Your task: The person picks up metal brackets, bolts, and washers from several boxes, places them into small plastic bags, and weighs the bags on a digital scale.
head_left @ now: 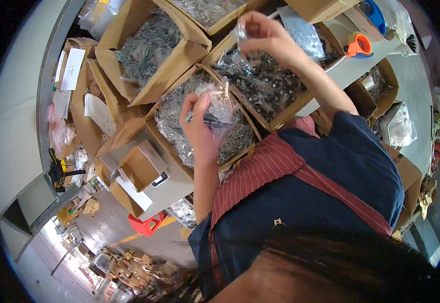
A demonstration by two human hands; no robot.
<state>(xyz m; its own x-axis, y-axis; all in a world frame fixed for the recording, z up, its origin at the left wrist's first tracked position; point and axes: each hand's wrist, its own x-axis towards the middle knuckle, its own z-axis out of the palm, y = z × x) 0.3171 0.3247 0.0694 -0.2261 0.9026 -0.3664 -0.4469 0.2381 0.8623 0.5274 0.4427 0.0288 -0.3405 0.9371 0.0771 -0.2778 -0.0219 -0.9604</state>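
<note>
Your hair [331, 255] hangs nearest. Your left hand [198, 118] has its grip clamped on a bag [221, 108] above a box [170, 149] at the counter's [179, 187] near edge; your right hand [271, 41] pinches a packet [240, 34] by the next box's [291, 112] far edge.

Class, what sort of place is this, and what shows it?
Probably a workshop or warehouse: open cardboard boxes hold heaps of small metal parts, the left hand holds a clear bag, and more cartons lie piled in the background.

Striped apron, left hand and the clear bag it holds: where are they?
Striped apron [260, 164]: head view, red striped cloth.
Left hand [199, 126]: head view, its middle.
Clear bag [222, 107]: head view, see-through plastic.
</note>
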